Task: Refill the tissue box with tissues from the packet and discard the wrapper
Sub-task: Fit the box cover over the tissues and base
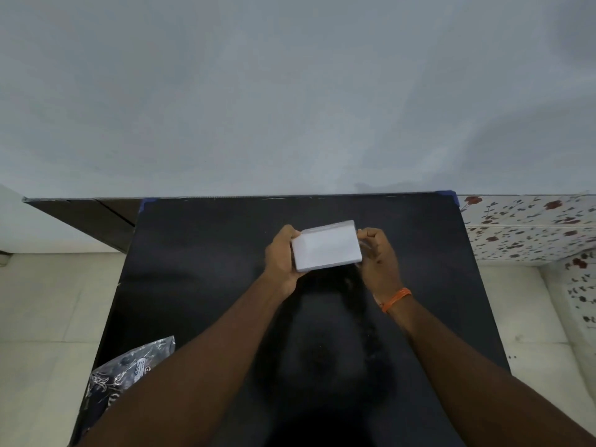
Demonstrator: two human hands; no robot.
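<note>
A white stack of tissues is held above the middle of a black table, gripped at both short ends. The left hand is closed around the stack's left end, fingers wrapped behind it and thumb on the near side. The right hand is closed on the right end, its fingers curled at the upper corner; an orange band is worn on that wrist. A crumpled clear wrapper with dark print is seen lying at the table's near left edge, well apart from the stack. A grey wall is seen behind the table.
</note>
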